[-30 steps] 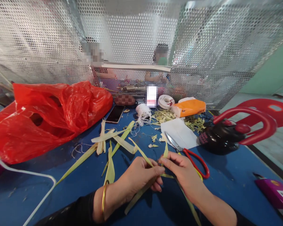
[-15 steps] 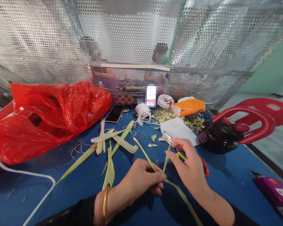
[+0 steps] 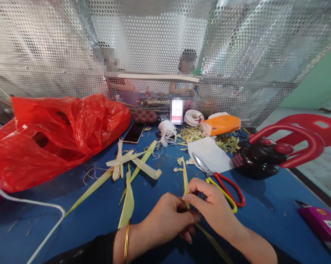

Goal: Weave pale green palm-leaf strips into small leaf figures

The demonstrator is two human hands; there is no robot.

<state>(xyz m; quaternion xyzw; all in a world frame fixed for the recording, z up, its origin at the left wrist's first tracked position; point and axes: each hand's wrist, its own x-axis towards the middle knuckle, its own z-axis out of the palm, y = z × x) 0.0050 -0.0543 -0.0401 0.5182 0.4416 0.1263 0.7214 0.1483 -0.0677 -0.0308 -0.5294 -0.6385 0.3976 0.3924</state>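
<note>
A pale green leaf strip [image 3: 185,176] stands up between my hands, and a longer strip [image 3: 213,242] trails below them toward the front edge. My left hand [image 3: 172,216], with a gold bangle at the wrist, is closed in a pinch on the strips. The thumb and forefinger of my right hand [image 3: 209,203] pinch the upright strip just above it. Beside my right hand lie scissors [image 3: 223,183] with one red and one yellow handle. Several more leaf strips [image 3: 128,201] lie crossed on the blue table to the left.
Farther back are a red plastic bag [image 3: 58,135], a phone [image 3: 134,132], white thread [image 3: 167,131], a ribbon roll [image 3: 193,117], dried plant bits [image 3: 191,135], white paper [image 3: 209,152] and an orange packet [image 3: 222,124]. At right stand a black pot [image 3: 256,161] and a purple box [image 3: 319,227]. People sit behind the perforated screen.
My right hand has come down and left, closer to my left hand. The scissors now show fully. The upright strip has shifted, and the thin strip that pointed up-left no longer shows there.
</note>
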